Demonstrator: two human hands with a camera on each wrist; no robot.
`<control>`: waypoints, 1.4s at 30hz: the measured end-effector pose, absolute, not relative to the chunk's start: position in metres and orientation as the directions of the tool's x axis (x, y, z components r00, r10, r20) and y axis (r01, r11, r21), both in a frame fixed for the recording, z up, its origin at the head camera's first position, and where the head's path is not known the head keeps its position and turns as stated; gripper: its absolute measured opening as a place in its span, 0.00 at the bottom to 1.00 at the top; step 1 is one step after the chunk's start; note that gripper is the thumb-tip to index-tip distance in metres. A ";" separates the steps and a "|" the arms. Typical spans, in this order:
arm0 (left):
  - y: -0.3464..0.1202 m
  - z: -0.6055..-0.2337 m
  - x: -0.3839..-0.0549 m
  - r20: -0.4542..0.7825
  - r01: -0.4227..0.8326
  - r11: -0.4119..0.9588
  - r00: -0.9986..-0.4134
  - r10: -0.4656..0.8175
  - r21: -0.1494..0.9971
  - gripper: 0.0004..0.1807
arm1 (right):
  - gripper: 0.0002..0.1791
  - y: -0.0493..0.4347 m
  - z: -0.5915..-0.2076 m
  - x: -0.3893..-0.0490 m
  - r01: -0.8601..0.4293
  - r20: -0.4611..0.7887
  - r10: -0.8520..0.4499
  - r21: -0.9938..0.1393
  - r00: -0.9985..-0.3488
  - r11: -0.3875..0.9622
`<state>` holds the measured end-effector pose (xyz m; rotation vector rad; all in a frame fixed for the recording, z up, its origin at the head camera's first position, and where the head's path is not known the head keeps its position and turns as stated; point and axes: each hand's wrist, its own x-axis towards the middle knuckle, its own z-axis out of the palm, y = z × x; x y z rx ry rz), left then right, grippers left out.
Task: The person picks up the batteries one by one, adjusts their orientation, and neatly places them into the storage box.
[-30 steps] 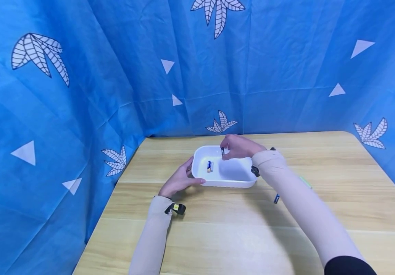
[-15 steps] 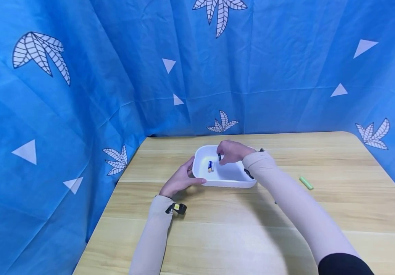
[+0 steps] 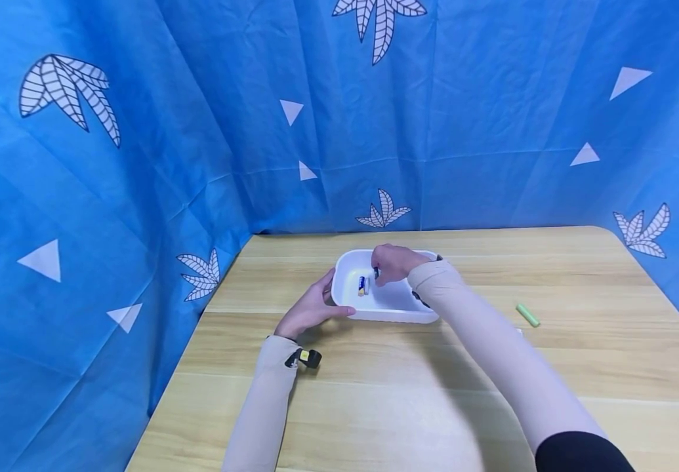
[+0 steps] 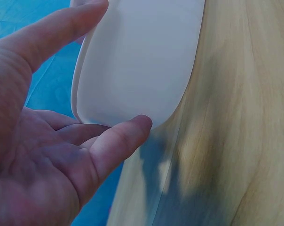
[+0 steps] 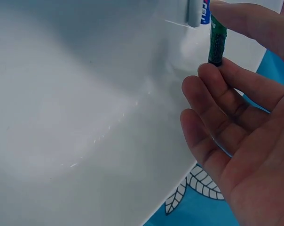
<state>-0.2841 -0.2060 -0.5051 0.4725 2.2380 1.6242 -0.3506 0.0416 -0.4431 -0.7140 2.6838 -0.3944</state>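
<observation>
A white plastic box [image 3: 388, 316] sits on the table with my left hand [image 3: 309, 311] gripping its left end, thumb along the near side. The left wrist view shows that thumb and the fingers [image 4: 76, 21] spread around the box's end [image 4: 137, 61]. Inside the box, my right hand [image 3: 394, 263] pinches a dark green battery [image 5: 217, 42] upright between thumb and fingertips. Just left of it lie a blue-and-gold battery [image 3: 361, 286] and a grey-white battery [image 5: 194, 13], side by side on the box floor.
A light green battery [image 3: 528, 315] lies on the wooden table [image 3: 599, 347] to the right. A small white tip [image 3: 519, 331] shows beside the right sleeve [image 3: 498, 347]. A blue patterned curtain [image 3: 481, 131] hangs behind and left of the table.
My right hand has moved down and slightly left into the box with the green battery. The light green battery has come out from behind the sleeve, which now covers another battery. The left hand keeps its grip.
</observation>
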 end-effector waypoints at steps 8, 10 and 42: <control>-0.207 -0.504 -0.281 -0.058 0.092 0.295 -0.884 0.463 0.951 0.66 | 0.21 0.030 -0.449 -0.347 -0.400 -0.290 -0.494 -0.329 -0.820 0.856; -0.206 -0.504 -0.280 -0.058 0.090 0.292 -0.885 0.461 0.952 0.66 | 0.19 0.029 -0.450 -0.345 -0.409 -0.281 -0.498 -0.320 -0.821 0.854; -0.206 -0.500 -0.278 -0.053 0.098 0.284 -0.876 0.479 0.954 0.64 | 0.09 0.019 -0.462 -0.346 -0.470 -0.248 -0.521 -0.240 -0.816 0.850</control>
